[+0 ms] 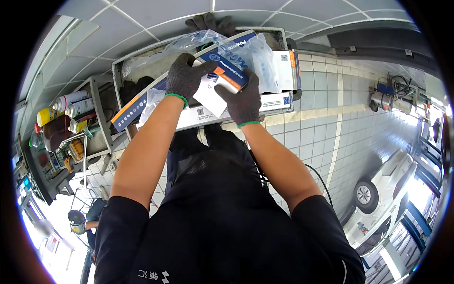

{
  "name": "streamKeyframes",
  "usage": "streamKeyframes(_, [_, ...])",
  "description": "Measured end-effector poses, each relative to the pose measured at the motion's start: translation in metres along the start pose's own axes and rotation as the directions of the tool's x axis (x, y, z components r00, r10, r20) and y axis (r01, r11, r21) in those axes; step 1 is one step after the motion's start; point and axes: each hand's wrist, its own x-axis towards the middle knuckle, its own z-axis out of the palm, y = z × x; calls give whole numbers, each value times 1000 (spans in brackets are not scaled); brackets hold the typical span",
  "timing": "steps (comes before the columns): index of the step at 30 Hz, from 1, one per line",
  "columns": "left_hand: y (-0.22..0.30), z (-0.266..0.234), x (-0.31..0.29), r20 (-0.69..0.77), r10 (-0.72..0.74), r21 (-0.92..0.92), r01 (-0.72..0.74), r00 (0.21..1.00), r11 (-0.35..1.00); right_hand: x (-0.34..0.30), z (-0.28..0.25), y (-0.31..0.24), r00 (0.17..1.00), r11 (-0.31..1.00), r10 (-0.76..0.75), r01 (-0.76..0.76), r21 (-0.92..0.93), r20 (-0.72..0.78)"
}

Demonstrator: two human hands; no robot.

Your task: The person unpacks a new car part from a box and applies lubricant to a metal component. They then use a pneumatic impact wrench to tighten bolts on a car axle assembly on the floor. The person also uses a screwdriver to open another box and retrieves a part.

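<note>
Both of my hands wear dark knit gloves with green cuffs. Between them is a small blue, white and orange cardboard box (230, 72), tilted over the cart. My left hand (183, 78) grips its left side, and my right hand (242, 100) has hold of its lower right corner. A white flap or sheet (210, 98) hangs below the box between the hands; which of the two I cannot tell. Beneath lie long blue-and-white boxes, one with a dark blue, orange-ended side (130, 113). Clear plastic bags (266, 64) rest on and around them.
A metal cart tray (116, 75) carries the boxes. Another dark glove (210, 22) lies at its far edge. Spray cans (71, 100) and bottles fill a shelf at left. A white car (385, 199) stands at right; another person (96, 213) is at lower left.
</note>
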Motion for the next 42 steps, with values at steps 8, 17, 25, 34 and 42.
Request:
streamKeyframes(8, [18, 32, -33, 55, 116, 292, -127, 992, 948, 13, 15, 16, 994, 995, -23, 33, 95, -105])
streamKeyframes(17, [19, -2, -15, 236, 593, 673, -569, 770, 472, 24, -6, 33, 992, 992, -105, 110, 66, -62])
streamKeyframes(25, [4, -2, -26, 176, 454, 563, -468, 873, 681, 2, 12, 26, 861, 874, -479, 451, -180, -171])
streamKeyframes(34, [28, -43, 17, 514, 72, 602, -419, 855, 680, 4, 20, 27, 805, 804, -591, 581, -128, -53])
streamKeyframes(42, [51, -41, 2, 663, 314, 586, -732, 680, 347, 23, -24, 10, 837, 850, -521, 527, 15, 167])
